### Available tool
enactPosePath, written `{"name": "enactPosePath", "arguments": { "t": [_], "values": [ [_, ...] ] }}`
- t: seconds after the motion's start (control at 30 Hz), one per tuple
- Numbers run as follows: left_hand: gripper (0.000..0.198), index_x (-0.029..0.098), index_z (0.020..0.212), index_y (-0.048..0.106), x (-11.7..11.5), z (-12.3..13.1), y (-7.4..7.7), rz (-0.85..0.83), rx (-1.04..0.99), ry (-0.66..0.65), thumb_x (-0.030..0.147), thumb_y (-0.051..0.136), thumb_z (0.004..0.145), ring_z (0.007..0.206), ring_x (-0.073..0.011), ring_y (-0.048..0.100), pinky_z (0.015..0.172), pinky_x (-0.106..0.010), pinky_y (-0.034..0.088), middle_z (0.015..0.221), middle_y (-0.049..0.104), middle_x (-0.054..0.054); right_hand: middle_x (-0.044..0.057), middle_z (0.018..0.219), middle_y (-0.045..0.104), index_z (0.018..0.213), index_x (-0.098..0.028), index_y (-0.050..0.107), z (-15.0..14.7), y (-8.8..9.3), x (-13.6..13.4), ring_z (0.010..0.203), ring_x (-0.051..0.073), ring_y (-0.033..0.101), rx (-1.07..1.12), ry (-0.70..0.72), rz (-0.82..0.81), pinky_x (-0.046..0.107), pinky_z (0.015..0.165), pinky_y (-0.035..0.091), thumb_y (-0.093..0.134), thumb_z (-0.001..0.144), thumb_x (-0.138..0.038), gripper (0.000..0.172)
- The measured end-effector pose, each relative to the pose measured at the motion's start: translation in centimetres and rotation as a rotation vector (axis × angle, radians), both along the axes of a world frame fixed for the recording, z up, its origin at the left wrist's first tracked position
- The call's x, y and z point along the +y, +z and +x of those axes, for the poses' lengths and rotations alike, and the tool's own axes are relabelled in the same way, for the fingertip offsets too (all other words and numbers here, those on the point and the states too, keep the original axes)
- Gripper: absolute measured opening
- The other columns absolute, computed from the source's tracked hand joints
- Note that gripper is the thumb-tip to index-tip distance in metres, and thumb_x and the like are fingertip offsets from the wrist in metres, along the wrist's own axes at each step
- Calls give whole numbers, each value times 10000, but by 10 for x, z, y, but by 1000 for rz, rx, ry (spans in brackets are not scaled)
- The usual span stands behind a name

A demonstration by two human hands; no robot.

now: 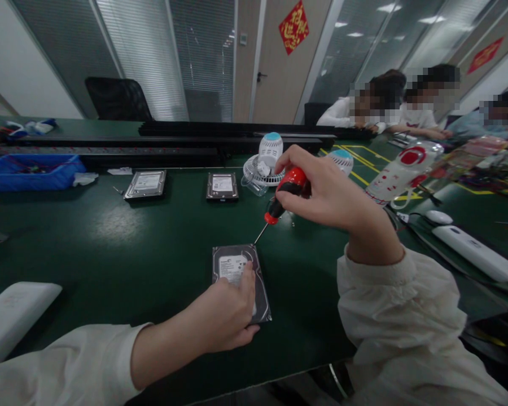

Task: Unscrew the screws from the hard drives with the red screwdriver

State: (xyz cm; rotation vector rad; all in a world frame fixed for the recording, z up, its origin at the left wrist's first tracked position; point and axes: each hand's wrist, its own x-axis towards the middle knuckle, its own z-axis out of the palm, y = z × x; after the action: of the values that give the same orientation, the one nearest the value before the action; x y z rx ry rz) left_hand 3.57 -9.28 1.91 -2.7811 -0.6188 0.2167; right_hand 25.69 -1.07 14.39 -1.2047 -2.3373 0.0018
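A hard drive [260,293] with a white label lies flat on the green table in front of me. My left hand [231,310] grips it, index finger pressed on the label and thumb at its near edge. In my right hand [317,189] is a red and black screwdriver [275,210], held by the handle and tilted. Its thin metal tip meets the drive's far right corner; the screw there is too small to make out. Tiny bits, perhaps screws [293,224], lie on the table beyond the screwdriver.
Two more hard drives [146,185] [222,186] lie farther back. A blue tray [34,173] is at the left, a white fan [271,155] behind my right hand. At right are a patterned bottle [402,172], a power strip [476,252] and cables. Several people [338,113] sit at the back right.
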Motion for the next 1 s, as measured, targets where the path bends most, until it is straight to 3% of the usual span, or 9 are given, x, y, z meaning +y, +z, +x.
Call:
{"name": "enactPosePath", "arguments": {
  "t": [0.1,0.23,0.33,0.47,0.57,0.67,0.87,1.0],
  "values": [
    [799,-109,1399,584,0,1,1,-13,17,10,573,460,1002,756,-326,770,536,-376,569,1438,536,-417,-18,750,549,1103,-193,546,-1,0,0,609,130,439,-1,-21,-12,322,639,319,653,863,-342,302],
    [803,-125,1396,576,1,1,0,-20,4,12,566,456,1006,751,-327,766,537,-384,569,1429,536,-428,6,776,583,997,-201,555,-2,0,-1,663,151,484,7,-74,-21,326,653,319,610,928,-504,316],
    [800,-131,1384,584,2,1,-1,-17,-10,-2,563,463,1006,770,-341,765,540,-395,571,1424,539,-429,-23,725,543,1032,-213,539,-1,1,-1,626,140,453,3,-58,-19,320,640,313,623,902,-369,220],
    [804,-134,1385,581,2,1,-1,-32,-2,16,565,480,1000,723,-319,758,521,-383,556,1422,531,-440,-34,744,529,1109,-210,511,-1,1,-1,613,134,441,-5,-4,-25,315,628,323,620,819,-239,312],
    [806,-132,1385,582,2,0,-2,-14,-17,8,568,480,1000,768,-333,768,557,-385,569,1414,542,-439,-18,741,562,1045,-207,537,-2,2,-1,622,138,451,-6,-26,-25,318,636,324,612,908,-363,221],
    [815,-129,1390,579,2,0,-2,-4,-22,2,578,468,1001,789,-347,769,558,-392,567,1410,544,-441,15,796,631,947,-210,557,-2,2,-1,649,143,480,9,-29,-22,314,638,329,627,936,-521,319],
    [806,-119,1400,575,0,0,-2,-11,-13,14,574,462,1004,714,-314,756,519,-384,547,1425,538,-429,18,810,644,952,-197,583,-1,0,1,653,143,510,12,-6,-20,307,637,331,642,933,-518,327],
    [805,-123,1387,586,1,0,-2,-2,-26,5,574,456,1006,759,-337,762,529,-391,543,1414,541,-437,13,773,622,954,-193,582,-3,0,1,636,145,498,8,-53,-16,313,632,313,600,952,-538,345]
  ]
}}
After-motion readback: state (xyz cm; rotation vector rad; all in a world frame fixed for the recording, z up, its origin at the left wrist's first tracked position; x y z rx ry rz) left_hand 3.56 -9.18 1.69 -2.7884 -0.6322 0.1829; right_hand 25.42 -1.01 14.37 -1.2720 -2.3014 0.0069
